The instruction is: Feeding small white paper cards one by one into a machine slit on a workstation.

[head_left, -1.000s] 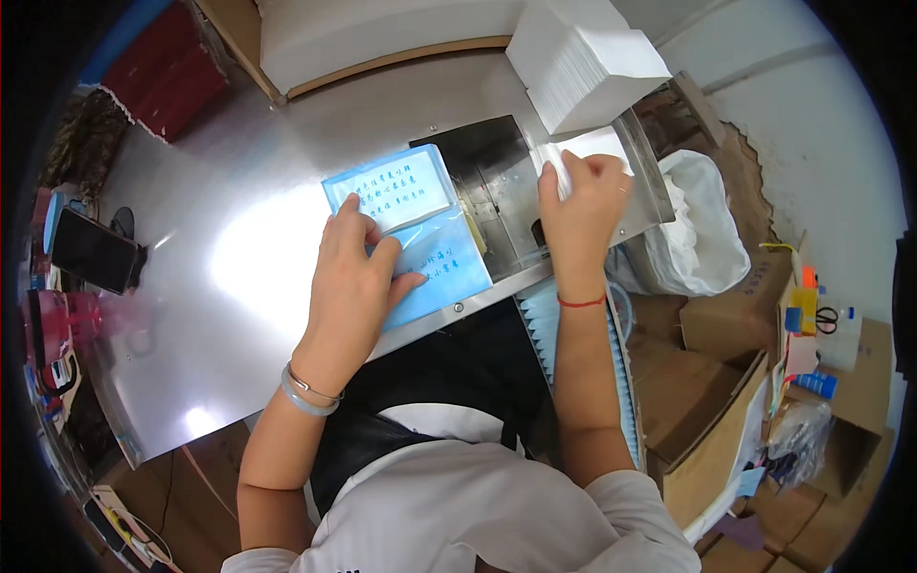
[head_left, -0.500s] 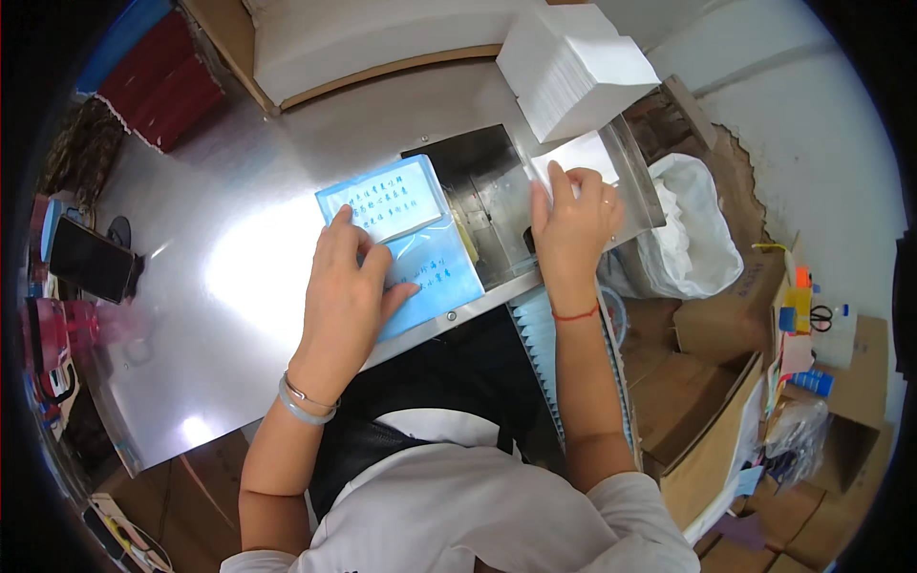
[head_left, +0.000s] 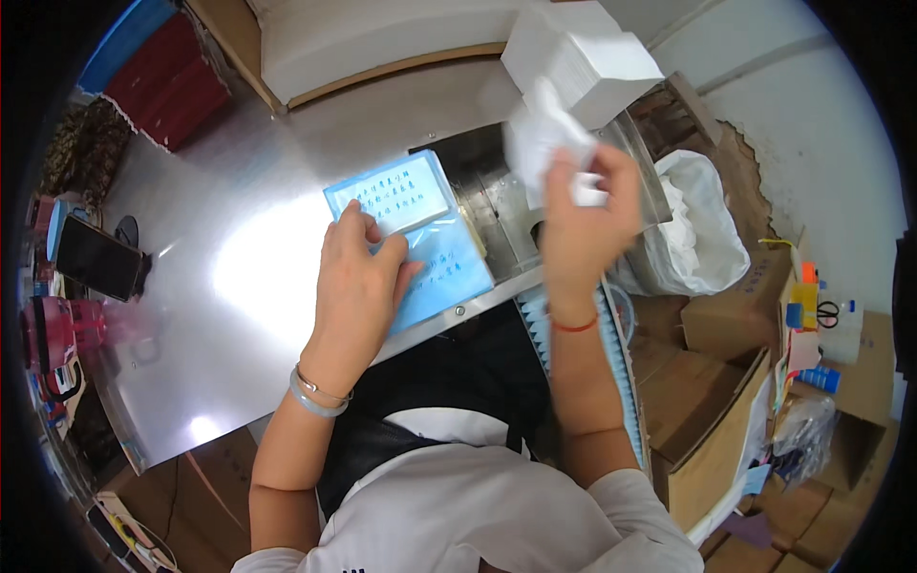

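Flat on the metal worktable (head_left: pixel 191 315) lies a small stack of light-blue packets (head_left: pixel 441 272) with blue printing and a white panel across the upper part. My left hand (head_left: pixel 353 277) rests on the left side of the top packet, its fingers bent and their tips pressing on it. To the right, over the dark metal plate, my right hand (head_left: pixel 597 210) is raised and blurred by motion. Pinched in its fingers is a limp white sheet (head_left: pixel 537 143), its upper part smeared. Whether it is cloth or paper I cannot tell.
A tall stack of white folded sheets (head_left: pixel 583 62) stands at the back right. A white-lined bin (head_left: pixel 707 229) is beside the table's right end, above cardboard boxes (head_left: pixel 735 310). At left are a phone on a stand (head_left: pixel 95 258) and a pink container (head_left: pixel 57 329).
My right hand has lifted the white sheet off the right end of the table, and it now hangs raised and blurred. My left hand stays on the packet.
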The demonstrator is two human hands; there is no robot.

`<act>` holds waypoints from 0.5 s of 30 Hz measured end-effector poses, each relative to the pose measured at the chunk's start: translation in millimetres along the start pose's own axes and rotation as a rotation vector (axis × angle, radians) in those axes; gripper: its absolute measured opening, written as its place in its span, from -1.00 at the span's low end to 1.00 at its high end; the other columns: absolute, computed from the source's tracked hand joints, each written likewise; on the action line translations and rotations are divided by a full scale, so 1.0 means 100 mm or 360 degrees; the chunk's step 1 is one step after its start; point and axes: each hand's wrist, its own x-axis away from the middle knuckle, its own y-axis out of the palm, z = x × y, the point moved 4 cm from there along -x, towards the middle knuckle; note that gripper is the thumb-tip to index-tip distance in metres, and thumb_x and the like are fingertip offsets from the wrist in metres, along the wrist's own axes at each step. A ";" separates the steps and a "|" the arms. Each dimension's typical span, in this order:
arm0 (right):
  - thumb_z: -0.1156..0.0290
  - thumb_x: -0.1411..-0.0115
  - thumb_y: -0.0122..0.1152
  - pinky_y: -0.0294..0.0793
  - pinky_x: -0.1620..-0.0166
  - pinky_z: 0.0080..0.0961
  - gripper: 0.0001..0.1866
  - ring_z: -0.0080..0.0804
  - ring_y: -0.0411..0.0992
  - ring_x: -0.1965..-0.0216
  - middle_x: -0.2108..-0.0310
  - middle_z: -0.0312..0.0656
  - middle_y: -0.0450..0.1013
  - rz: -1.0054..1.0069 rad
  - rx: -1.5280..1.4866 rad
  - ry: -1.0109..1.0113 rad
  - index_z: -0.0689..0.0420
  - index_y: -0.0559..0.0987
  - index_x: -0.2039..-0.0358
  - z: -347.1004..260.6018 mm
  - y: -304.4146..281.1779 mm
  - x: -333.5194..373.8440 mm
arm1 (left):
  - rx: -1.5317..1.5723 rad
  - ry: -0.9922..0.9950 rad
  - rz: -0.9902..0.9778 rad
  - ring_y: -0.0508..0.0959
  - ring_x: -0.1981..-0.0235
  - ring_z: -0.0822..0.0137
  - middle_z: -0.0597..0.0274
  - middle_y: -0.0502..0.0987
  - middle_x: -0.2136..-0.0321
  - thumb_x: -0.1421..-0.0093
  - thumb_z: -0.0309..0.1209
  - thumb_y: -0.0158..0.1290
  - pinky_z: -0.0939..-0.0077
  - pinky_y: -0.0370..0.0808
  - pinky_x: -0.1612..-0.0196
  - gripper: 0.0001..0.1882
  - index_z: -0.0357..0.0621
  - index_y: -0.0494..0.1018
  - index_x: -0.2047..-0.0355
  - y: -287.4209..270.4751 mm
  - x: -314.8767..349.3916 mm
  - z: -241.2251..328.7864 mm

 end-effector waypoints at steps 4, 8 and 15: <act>0.58 0.02 0.27 0.45 0.25 -0.49 -0.72 -0.38 0.47 0.40 0.47 -0.17 0.49 -0.1125 -0.0395 0.0455 0.26 0.52 0.24 -0.06 0.69 0.38 | 0.0042 -0.0167 -0.0130 0.44 0.18 -0.05 -0.07 0.36 0.25 0.00 -0.34 0.31 0.22 0.45 0.07 -0.71 -0.27 0.46 0.43 -0.02 0.00 -0.02; 0.69 0.12 0.10 0.39 0.09 -0.20 -0.75 -0.03 0.46 0.31 0.49 -0.09 0.50 -0.1690 0.0290 -0.0781 0.19 0.60 0.38 0.01 0.75 0.62 | 0.0192 -0.0265 -0.0049 0.45 0.19 -0.06 -0.11 0.36 0.18 -0.01 -0.27 0.30 0.21 0.46 0.06 -0.68 -0.26 0.47 0.41 -0.05 0.05 -0.06; 0.40 -0.04 0.28 0.30 0.06 -0.17 -0.80 -0.16 0.33 0.21 0.32 -0.15 0.40 -0.0283 0.0793 -0.0578 0.18 0.59 0.30 0.37 0.17 0.20 | -0.0146 0.0070 0.0082 0.46 0.21 0.03 0.01 0.42 0.22 -0.10 -0.36 0.22 0.10 0.39 0.03 -0.80 -0.20 0.45 0.40 -0.11 -0.15 -0.02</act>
